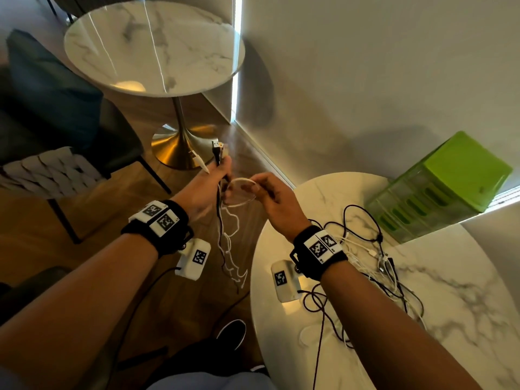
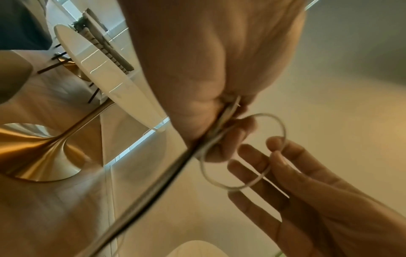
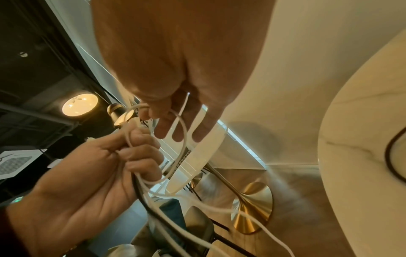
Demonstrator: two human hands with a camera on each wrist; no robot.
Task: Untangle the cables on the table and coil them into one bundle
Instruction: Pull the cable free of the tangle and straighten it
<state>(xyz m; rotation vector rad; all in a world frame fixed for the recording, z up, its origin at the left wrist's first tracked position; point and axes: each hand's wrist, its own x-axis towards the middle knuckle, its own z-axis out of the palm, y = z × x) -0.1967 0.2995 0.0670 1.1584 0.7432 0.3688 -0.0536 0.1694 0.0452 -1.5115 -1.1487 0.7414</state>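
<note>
Left of the desk [image 1: 464,319], the left hand [image 1: 208,187] grips a few cable ends while the right hand [image 1: 274,199] pinches a first white loop [image 1: 239,192]. Most cables [image 1: 374,257] lie tangled on the desk, so coiling looks barely begun

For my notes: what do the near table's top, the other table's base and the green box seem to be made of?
Near table top: marble or a marble-look slab, white with grey veins and a glossy sheen; which of the two cannot be told.
Far table's base: brushed metal, gold-toned, with streaked highlights.
Green box: plastic, judging by its translucent, slotted green walls.
</note>
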